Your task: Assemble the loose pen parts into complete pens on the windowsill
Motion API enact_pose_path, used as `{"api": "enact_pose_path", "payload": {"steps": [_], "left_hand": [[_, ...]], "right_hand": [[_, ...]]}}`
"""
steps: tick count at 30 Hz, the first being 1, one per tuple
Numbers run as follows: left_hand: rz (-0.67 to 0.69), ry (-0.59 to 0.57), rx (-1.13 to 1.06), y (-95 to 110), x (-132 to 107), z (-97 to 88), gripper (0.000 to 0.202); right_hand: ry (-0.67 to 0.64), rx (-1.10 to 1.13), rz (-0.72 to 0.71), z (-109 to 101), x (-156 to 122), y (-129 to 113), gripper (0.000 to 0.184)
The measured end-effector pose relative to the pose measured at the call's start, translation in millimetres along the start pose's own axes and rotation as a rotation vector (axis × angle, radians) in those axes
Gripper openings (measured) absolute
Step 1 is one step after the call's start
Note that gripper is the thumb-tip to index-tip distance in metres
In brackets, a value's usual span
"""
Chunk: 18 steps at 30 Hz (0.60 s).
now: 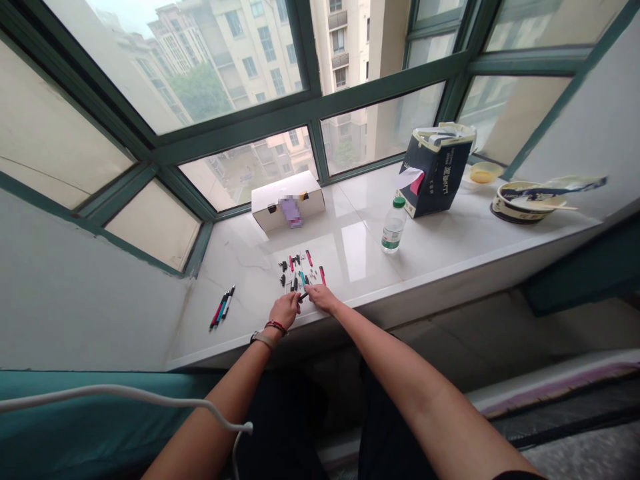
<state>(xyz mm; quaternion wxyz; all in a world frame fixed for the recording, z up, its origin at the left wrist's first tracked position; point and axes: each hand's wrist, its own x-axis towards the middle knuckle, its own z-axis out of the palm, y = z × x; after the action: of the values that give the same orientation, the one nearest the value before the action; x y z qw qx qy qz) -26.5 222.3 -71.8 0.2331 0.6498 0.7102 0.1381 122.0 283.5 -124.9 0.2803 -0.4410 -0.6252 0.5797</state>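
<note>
Both hands meet at the near edge of the pale stone worktop (430, 260). The left hand (284, 311) and right hand (323, 298) each pinch one end of a short dark pen piece (303, 295), fingers closed on it from either side, so it hangs just above the surface between them. It looks held that way so both ends can be gripped at once.

At twelve o'clock from the hands, just beyond the fingertips, lies a tight scatter of pen parts (300, 270), close enough to pick from. Three whole pens (223, 307) lie together at nine o'clock, well apart from the loose bits.

Farther off at twelve sits a white box (287, 200). A water bottle (394, 225) and a dark paper bag (437, 170) stand out at two o'clock.
</note>
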Motion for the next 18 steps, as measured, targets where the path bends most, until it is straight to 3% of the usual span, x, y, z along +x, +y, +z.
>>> {"api": "enact_pose_path", "payload": {"steps": [3,11,18], "left_hand": [[-0.015,-0.02,-0.022,-0.8,2.2,0.3,0.048],[0.086,-0.011,0.072,-1.9,-7.4,-14.1,0.024],[0.046,-0.011,0.153,-4.4,-12.7,-16.1,0.037]], "right_hand": [[-0.013,0.046,-0.021,1.4,-0.2,4.0,0.05],[-0.032,0.008,-0.047,2.6,-1.1,9.3,0.049],[-0.028,0.093,-0.022,3.1,-1.8,10.3,0.032]]}}
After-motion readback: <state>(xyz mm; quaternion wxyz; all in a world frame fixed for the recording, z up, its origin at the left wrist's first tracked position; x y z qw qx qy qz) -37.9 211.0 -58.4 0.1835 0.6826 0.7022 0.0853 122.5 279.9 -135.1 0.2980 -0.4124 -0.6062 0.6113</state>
